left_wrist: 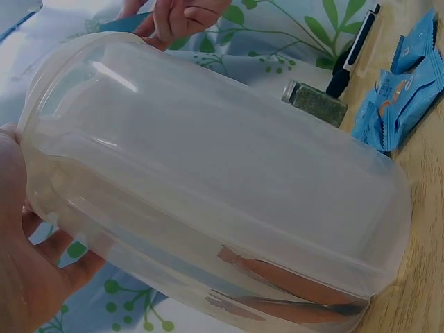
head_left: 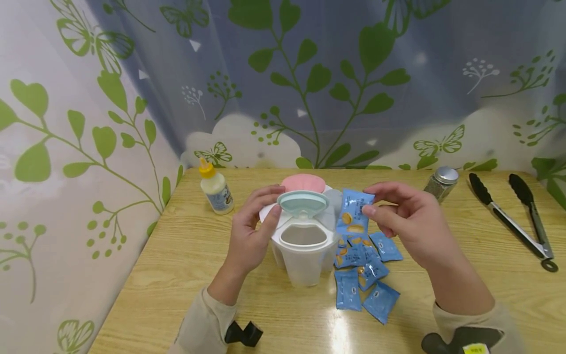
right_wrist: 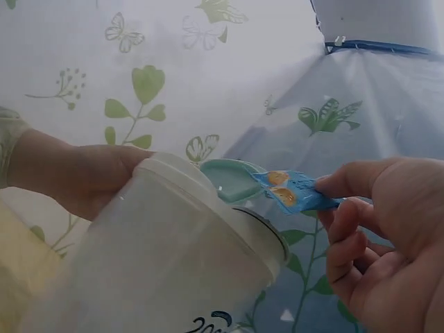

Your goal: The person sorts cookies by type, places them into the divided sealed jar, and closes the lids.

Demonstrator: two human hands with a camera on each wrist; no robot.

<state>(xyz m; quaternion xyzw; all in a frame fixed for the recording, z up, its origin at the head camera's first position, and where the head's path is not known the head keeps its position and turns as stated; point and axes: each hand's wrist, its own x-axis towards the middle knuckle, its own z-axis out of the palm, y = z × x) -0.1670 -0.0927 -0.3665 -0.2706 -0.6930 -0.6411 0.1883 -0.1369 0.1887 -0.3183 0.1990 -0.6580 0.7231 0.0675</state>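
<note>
A translucent container [head_left: 302,265] with a white lid stands upright on the table; its mint-green flap [head_left: 303,204] is raised above an oval opening, and its pink flap [head_left: 303,183] lies behind. My left hand [head_left: 253,233] grips the lid's left side, thumb on top. My right hand [head_left: 409,221] pinches a blue packet [head_left: 355,211] by its right edge, just right of the raised flap. Several more blue packets [head_left: 381,301] lie on the table beside the container. In the left wrist view, reddish-brown wrapped items [left_wrist: 291,277] show through the container [left_wrist: 229,152].
On the wooden table [head_left: 177,275], a glue-like bottle [head_left: 216,191] with a yellow cap stands at the back left. A jar [head_left: 441,183] with a metal lid and black-tipped tongs [head_left: 515,231] are at the right. A leaf-patterned curtain [head_left: 336,113] hangs behind.
</note>
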